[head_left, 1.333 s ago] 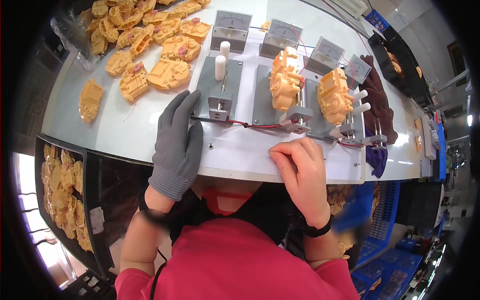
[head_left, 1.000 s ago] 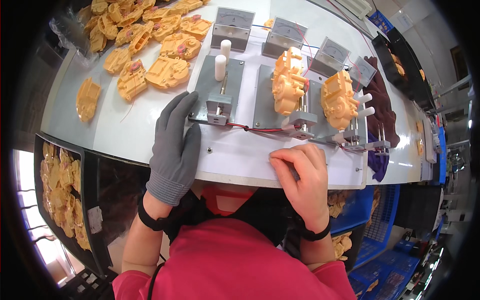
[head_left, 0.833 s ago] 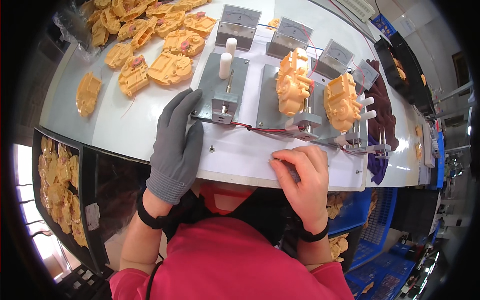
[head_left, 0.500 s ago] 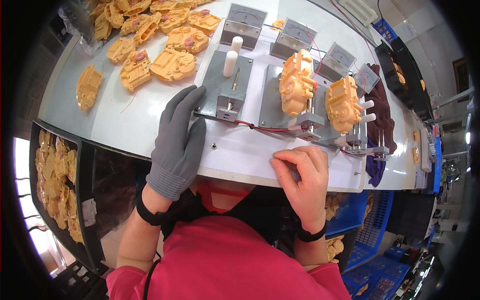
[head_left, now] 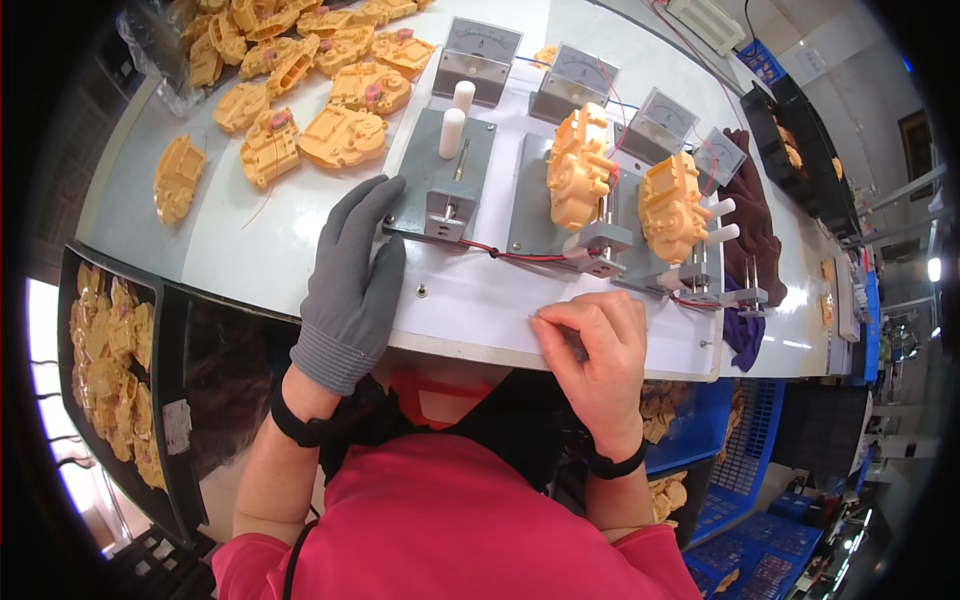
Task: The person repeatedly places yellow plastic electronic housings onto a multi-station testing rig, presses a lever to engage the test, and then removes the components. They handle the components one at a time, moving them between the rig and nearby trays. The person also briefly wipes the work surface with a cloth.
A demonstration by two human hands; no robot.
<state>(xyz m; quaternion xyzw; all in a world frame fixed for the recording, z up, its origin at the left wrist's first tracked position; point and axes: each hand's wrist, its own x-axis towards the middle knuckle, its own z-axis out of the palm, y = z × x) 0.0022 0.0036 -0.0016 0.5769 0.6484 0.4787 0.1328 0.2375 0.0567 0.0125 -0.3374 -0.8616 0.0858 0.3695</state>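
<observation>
My left hand [head_left: 352, 270], in a grey glove, lies with fingers stretched out along the left edge of a grey test fixture [head_left: 410, 185]. That fixture has two white pegs [head_left: 452, 134] and a metal pin, with no yellow housing on it. My right hand [head_left: 596, 362], bare, rests near the table's front edge with its fingers curled and the thumb near the index finger. Whatever lies within those fingers, if anything, is hidden. Beyond it, a yellow plastic housing [head_left: 578, 170] stands on the middle fixture, and another yellow housing [head_left: 672, 210] on the fixture to its right.
Several analog meters [head_left: 478, 58] line the back of the fixtures. Loose yellow housings [head_left: 343, 136] cover the far left. A small toggle switch [head_left: 421, 291] sticks up from the white board. At right lie a brown cloth [head_left: 752, 205] and a purple cloth [head_left: 744, 340]. A black crate [head_left: 175, 375] stands lower left.
The view has shifted slightly, so the fixtures and meters appear a little farther left. Both hands keep nearly the same pose and place on the table.
</observation>
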